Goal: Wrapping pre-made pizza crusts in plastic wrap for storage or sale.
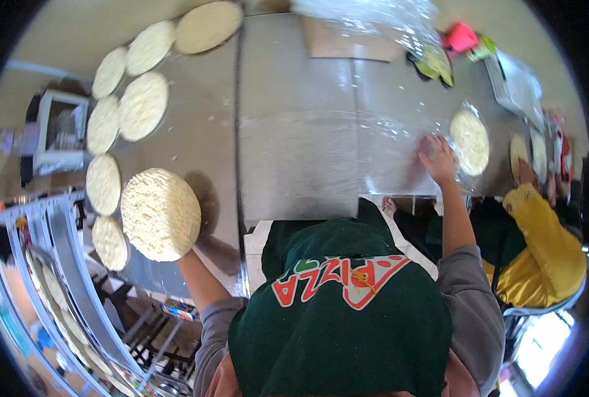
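A round, pale pizza crust (160,213) is raised over the left part of the table, held up by my left hand (185,257). The crust covers nearly all of that hand, leaving little more than the wrist showing. Over on the right, my right hand (439,158) is on the clear plastic film (394,130), thumb apart from the fingers. Just beyond its fingers lies another crust (469,143) wrapped in clear plastic. Several bare crusts (143,106) line the table's left side, some touching one another.
Bunched plastic film (369,20) and cardboard (349,42) lie at the back. A white box (515,87) stands back right. At right sits a person in a yellow sleeve (547,243), a hand by other crusts. A metal rack (71,278) holding crusts stands lower left.
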A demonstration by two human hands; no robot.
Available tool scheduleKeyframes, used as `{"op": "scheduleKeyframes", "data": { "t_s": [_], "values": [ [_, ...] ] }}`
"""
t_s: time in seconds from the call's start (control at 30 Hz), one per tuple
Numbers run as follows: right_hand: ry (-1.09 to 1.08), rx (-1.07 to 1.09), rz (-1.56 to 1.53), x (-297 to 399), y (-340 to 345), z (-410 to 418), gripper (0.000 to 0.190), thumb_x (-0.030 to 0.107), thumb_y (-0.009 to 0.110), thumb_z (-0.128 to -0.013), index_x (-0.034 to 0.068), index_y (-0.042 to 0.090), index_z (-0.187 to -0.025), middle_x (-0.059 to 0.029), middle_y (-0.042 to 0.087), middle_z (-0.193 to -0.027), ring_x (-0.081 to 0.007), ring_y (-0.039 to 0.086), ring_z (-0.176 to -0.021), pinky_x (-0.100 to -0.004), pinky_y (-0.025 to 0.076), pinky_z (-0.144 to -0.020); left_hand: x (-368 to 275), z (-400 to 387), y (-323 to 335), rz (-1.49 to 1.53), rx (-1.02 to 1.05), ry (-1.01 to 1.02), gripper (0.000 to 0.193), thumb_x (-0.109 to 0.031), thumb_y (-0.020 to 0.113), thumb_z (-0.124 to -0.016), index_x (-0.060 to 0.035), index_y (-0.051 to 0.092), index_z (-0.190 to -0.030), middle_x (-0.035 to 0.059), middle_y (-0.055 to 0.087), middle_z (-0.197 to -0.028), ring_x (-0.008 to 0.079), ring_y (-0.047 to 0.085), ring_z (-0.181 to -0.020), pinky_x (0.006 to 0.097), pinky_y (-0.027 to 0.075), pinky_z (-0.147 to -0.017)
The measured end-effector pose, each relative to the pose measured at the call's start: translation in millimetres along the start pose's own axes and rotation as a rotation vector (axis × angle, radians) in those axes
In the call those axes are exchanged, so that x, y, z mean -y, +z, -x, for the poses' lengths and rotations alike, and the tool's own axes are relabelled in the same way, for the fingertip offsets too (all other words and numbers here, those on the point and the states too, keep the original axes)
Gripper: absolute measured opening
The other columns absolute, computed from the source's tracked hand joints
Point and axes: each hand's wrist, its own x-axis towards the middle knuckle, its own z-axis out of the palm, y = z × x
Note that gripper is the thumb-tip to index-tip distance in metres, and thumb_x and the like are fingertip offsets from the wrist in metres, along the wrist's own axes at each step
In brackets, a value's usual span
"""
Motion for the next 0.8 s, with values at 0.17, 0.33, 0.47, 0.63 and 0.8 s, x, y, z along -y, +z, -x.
{"op": "scheduleKeyframes", "data": {
  "t_s": [0.17,0.33,0.47,0.63,0.8],
  "values": [
    [-0.128,-0.22,-0.265,-55.5,35.5,-14.5,0.047,0.024,0.059,-0.078,0.016,0.048,-0.123,-0.0142,0.045,-0.129,-0.0361,0.041,-0.118,-0.0439,0.034,-0.098,138.9,-47.2,35.8,0.066,0.005,-0.39,0.053,-0.041,0.033,-0.093,-0.0075,0.036,-0.134,0.0138,0.042,-0.134,0.0317,0.041,-0.122,0.051,0.03,-0.102],
    [-0.13,-0.221,-0.5,-70.8,38.8,-16.2,0.039,0.013,0.054,-0.082,0.008,0.05,-0.121,-0.0147,0.049,-0.125,-0.0342,0.044,-0.115,-0.0405,0.032,-0.099,324.0,-73.1,64.6,0.124,-0.022,-0.717,0.053,-0.042,0.033,-0.093,-0.0079,0.036,-0.133,0.0137,0.043,-0.133,0.031,0.043,-0.121,0.0498,0.034,-0.101],
    [-0.017,-0.148,-0.758,-71.8,33.4,-18.3,0.036,0.011,0.054,-0.084,0.009,0.052,-0.12,-0.0151,0.051,-0.124,-0.0325,0.043,-0.116,-0.0381,0.032,-0.1,435.1,-79.5,75.1,0.192,-0.049,-0.944,0.053,-0.042,0.033,-0.093,-0.0082,0.037,-0.133,0.0137,0.044,-0.132,0.0305,0.044,-0.12,0.0489,0.037,-0.099],
    [-0.016,-0.155,-0.901,-85.1,43.7,-20.2,0.032,0.011,0.054,-0.084,0.009,0.055,-0.116,-0.0153,0.05,-0.125,-0.0312,0.044,-0.116,-0.0366,0.034,-0.098,478.2,-81.0,90.3,0.073,-0.03,-1.049,0.052,-0.043,0.036,-0.093,-0.0093,0.039,-0.132,0.013,0.048,-0.128,0.0272,0.05,-0.114,0.0441,0.046,-0.091],
    [0.06,-0.194,-1.076,-65.4,19.0,-9.0,0.028,0.01,0.054,-0.084,0.005,0.057,-0.112,-0.0169,0.052,-0.121,-0.03,0.047,-0.111,-0.0358,0.038,-0.094,440.8,-74.2,118.2,-0.311,-0.103,-0.916,0.053,-0.044,0.031,-0.094,-0.008,0.039,-0.132,0.0146,0.044,-0.132,0.0288,0.047,-0.117,0.0438,0.039,-0.097]
  ]
}}
